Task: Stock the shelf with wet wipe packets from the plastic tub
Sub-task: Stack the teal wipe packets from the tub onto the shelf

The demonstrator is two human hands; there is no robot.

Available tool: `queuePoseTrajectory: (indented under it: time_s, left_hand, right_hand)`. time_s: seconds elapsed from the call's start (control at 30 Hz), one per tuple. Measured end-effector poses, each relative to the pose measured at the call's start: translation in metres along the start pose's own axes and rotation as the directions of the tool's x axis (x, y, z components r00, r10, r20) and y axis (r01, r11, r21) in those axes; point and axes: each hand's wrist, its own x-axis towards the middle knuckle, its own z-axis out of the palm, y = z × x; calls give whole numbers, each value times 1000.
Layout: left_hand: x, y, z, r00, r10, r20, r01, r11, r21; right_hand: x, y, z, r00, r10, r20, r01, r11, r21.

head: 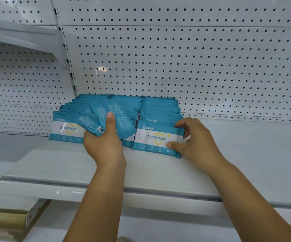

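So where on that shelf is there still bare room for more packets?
The widest free patch is the shelf right of the right row, back to the pegboard. A bare strip also lies between the packet fronts and the shelf's front edge. The middle is crowded: the left hand holds a fan of packets, the right hand pinches the front packet.

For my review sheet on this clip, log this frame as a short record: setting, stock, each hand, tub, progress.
setting: white shelf with pegboard back panel
stock: rows of packets, blue, standing upright at the back of the shelf
left hand: grips a fanned bunch of packets, printed backs showing
right hand: pinches the front packet of the right row, thumb on its face
plastic tub: not in view
progress: stocking under way; the fanned bunch is not yet on the shelf
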Motion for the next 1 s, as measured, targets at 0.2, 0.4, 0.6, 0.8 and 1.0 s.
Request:
queuePoseTrajectory:
  time_s: [0.2,0.4,0.6,0.8,1.0]
  left_hand:
    - [0,-1,-3,1000,-2,20,2,1000,8]
    - [0,-1,-2,1000,-20,14,20,1000,6]
    - [-6,2,0,997,-20,68,20,1000,9]
    - [-13,10,1,986,-45,162,36,998,54]
    - [-25,17,5,942,-108,318,85,993,85]
  right_hand:
    - [0,2,5,992,-80,100,96,981,-170]
    - [9,6,10,988,-153,-27,137,940,-311]
    - [9,10,9,989,-146,-24,134,952,-276]
    - [3,-1,0,992,-117,-53,103,972,-211]
    - [-2,-39,0,996,4,-87,22,954,299]
